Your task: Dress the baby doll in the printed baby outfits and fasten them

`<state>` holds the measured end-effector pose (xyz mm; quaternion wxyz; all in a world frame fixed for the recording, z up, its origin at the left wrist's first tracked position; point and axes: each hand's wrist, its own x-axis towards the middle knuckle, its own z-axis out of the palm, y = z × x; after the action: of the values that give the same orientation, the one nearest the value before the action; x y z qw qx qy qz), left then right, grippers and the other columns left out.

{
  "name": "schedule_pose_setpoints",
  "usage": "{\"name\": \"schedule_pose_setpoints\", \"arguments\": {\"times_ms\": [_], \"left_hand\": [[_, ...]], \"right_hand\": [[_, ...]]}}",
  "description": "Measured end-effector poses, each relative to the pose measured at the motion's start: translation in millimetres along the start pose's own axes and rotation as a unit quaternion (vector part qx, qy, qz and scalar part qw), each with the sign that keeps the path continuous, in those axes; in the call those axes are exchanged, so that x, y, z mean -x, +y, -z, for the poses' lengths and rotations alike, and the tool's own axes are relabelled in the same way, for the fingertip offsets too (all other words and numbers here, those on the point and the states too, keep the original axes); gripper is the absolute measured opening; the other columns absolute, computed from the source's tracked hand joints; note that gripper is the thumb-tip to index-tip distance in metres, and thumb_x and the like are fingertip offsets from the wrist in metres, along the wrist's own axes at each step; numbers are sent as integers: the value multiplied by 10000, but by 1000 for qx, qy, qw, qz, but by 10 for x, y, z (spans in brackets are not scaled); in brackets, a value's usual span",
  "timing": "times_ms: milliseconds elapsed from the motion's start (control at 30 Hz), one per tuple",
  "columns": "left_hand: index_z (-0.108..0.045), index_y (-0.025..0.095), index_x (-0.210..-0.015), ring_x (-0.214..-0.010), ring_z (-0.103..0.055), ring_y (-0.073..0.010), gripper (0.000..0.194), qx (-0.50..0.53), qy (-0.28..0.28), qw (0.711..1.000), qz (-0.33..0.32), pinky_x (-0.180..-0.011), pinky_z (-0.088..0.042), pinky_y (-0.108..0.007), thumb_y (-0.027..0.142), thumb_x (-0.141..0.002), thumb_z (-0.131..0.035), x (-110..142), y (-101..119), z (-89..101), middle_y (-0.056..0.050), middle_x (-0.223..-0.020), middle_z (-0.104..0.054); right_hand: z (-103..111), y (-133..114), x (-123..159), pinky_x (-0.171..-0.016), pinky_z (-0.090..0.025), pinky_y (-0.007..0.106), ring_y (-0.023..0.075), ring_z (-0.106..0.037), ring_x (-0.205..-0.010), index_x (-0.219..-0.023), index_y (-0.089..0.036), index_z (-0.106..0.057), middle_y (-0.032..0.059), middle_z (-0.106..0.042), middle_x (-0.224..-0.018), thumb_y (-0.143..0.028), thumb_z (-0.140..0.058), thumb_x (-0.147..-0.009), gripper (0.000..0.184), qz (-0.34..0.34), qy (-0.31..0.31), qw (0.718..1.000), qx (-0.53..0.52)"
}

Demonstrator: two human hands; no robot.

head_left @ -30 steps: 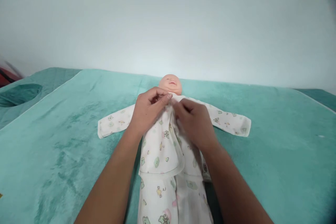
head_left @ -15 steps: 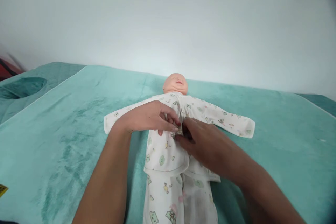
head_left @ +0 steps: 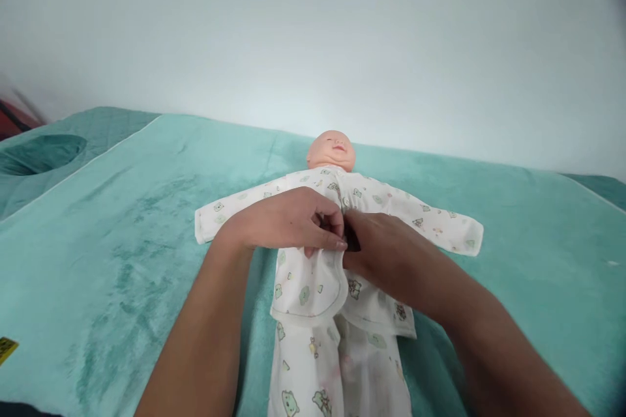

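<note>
A baby doll (head_left: 332, 151) lies on its back, arms stretched out to both sides. It wears a white printed baby shirt (head_left: 306, 290) and matching trousers (head_left: 313, 371). At the chest, my left hand (head_left: 313, 221) pinches the edge of the shirt's left-hand front panel between thumb and fingers. My right hand (head_left: 374, 238) is closed at the other front panel, close against the left fingertips; its own fingertips are mostly hidden. A small button (head_left: 345, 202) shows just above the hands. Below them the two front panels part at the hem.
A teal plush blanket (head_left: 147, 260) spreads under the doll, up to a white wall (head_left: 313, 45) behind. At the far left lies a darker quilted cover (head_left: 112, 127) with a round hollow (head_left: 42, 153). A yellow-black label (head_left: 6, 348) shows at the left edge.
My hands have drawn together at the shirt front, and the left fingers have shifted slightly right with the panel edge. The camera view has tilted down a little.
</note>
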<state>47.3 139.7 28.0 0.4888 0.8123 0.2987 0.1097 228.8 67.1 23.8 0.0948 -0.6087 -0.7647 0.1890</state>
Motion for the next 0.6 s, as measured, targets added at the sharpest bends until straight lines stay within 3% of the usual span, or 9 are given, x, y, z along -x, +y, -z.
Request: {"name": "schedule_pose_setpoints", "arguments": {"times_ms": [167, 367, 500, 600], "left_hand": [[-654, 231, -722, -513, -602, -137, 56, 80, 2, 997, 20, -461, -455, -230, 275, -753, -669, -19, -6, -15, 22, -606, -638], [-662, 234, -718, -442, -534, -102, 71, 56, 8, 998, 34, -407, -400, -212, 290, -758, -680, -46, 12, -40, 35, -587, -621], [-668, 237, -786, -507, -586, -113, 50, 74, -7, 997, 29, -462, -453, -216, 286, -799, -666, -38, 5, -27, 32, -608, -643], [-672, 225, -780, -559, -628, -130, 38, 108, -14, 994, 10, -492, -481, -224, 254, -804, -672, -43, -17, -17, 23, -597, -646]], "right_hand": [[-60, -102, 18, -495, -212, 299, 149, -459, -553, -761, -215, -508, 10, -624, -713, -143, -525, -723, 83, -29, 17, 999, 31], [-91, -105, 6, -495, -199, 299, 151, -433, -529, -779, -214, -519, 21, -639, -724, -142, -504, -757, 77, -72, 45, 996, 42], [-22, 48, 19, -488, -249, 278, 139, -461, -572, -726, -220, -523, -14, -600, -686, -248, -502, -863, 142, -20, 23, 998, -61], [43, 252, 21, -479, -281, 252, 108, -418, -538, -716, -214, -532, -46, -503, -614, -279, -498, -907, 205, -4, -26, 978, -207]]}}
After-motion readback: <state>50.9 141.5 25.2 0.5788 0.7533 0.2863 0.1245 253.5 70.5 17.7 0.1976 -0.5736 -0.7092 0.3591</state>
